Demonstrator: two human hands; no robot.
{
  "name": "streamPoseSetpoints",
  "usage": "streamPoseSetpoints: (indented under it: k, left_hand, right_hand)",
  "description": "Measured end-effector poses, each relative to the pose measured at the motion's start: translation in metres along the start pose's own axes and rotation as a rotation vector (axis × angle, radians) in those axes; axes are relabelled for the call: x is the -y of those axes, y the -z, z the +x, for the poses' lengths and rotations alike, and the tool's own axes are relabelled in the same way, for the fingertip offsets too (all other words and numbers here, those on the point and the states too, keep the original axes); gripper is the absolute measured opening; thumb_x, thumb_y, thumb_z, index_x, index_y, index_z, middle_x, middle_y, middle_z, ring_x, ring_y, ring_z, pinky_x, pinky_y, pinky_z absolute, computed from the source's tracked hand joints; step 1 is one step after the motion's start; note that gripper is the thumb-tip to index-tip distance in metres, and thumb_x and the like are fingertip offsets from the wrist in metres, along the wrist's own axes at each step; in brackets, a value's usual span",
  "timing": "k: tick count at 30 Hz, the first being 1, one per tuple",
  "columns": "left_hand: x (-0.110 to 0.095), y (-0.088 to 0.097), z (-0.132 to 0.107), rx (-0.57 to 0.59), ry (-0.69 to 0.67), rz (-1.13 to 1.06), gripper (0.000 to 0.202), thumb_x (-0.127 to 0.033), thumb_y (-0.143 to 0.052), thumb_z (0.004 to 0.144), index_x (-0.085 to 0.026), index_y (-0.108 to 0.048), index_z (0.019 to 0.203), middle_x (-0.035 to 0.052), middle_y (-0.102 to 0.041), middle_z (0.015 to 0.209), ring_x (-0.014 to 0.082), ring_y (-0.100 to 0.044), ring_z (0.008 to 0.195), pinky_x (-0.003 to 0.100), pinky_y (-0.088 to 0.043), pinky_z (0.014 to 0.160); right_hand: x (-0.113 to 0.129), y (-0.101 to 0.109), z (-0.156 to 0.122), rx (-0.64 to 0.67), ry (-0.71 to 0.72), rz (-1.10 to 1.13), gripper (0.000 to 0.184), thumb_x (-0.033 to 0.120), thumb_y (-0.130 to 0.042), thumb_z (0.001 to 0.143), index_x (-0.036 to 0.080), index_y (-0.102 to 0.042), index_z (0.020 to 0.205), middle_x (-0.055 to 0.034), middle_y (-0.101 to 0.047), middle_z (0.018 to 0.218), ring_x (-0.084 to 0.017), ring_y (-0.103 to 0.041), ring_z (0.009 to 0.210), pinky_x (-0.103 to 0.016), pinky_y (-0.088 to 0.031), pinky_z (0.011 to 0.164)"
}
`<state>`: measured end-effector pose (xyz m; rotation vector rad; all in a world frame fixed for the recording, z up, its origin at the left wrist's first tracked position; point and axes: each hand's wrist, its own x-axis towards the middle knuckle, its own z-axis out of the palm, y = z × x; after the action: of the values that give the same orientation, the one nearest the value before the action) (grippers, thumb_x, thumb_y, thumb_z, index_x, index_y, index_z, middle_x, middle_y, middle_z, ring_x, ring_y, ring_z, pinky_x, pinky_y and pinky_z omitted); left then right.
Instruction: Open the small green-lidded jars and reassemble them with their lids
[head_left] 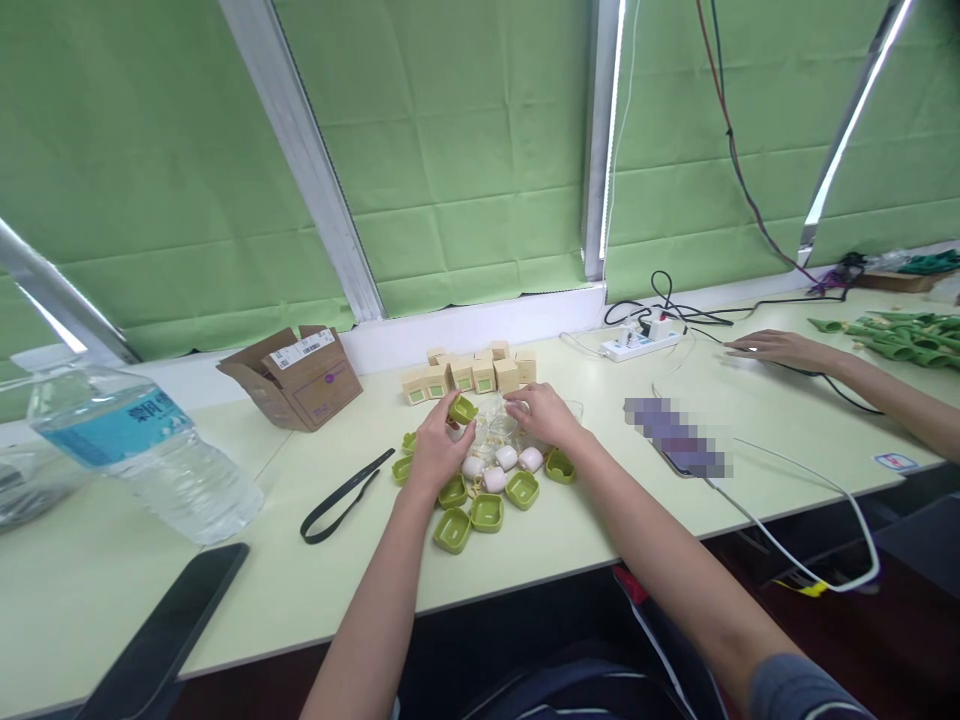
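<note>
My left hand (441, 445) grips a small green case (463, 409) between thumb and fingers, just above the table. Over a heap of clear plastic bags (495, 422) is my right hand (545, 414), its fingertips closed at the plastic; what exactly they pinch is too small to make out. Below and between the hands lie several pale pinkish-white rounded pieces (494, 479). Around these stand several more open green cases (487, 512), shaped like little square cups. Behind the bags sits a cluster of small cream boxes (484, 376) with green labels.
On the left are an open cardboard box (307, 385), a black strap (334, 500), a large water bottle (150, 440) and a dark phone (169, 630). To the right lie a cabled phone (679, 437), a power strip (641, 343) and another person's hand (776, 348). Green pieces (904, 335) lie beyond.
</note>
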<state>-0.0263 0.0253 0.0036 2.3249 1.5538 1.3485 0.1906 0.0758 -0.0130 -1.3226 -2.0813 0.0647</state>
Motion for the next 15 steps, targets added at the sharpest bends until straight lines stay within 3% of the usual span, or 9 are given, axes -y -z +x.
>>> streamPoseSetpoints:
  k: [8, 15]
  left_hand:
    - [-0.0003, -0.0003, 0.0001, 0.007, 0.01, -0.005, 0.052, -0.031, -0.062, 0.085, -0.023, -0.052, 0.136, 0.0069, -0.067, 0.12, 0.0171, -0.064, 0.081, 0.034, -0.053, 0.085]
    - [0.0016, -0.0012, 0.0003, -0.001, -0.001, -0.011, 0.052, -0.029, -0.064, 0.084, -0.023, -0.053, 0.135, 0.0061, -0.068, 0.117, 0.0152, -0.063, 0.075, 0.034, -0.053, 0.084]
  right_hand:
    - [0.0026, 0.0051, -0.0015, -0.013, -0.061, 0.026, 0.029, 0.024, -0.054, 0.092, 0.018, -0.065, 0.118, -0.0115, -0.071, 0.108, -0.027, -0.059, 0.102, -0.036, -0.044, 0.088]
    - [0.0032, 0.0062, -0.0003, 0.071, -0.015, -0.003, 0.028, 0.027, -0.049, 0.096, 0.02, -0.071, 0.11, -0.0097, -0.072, 0.108, -0.025, -0.06, 0.104, -0.034, -0.039, 0.095]
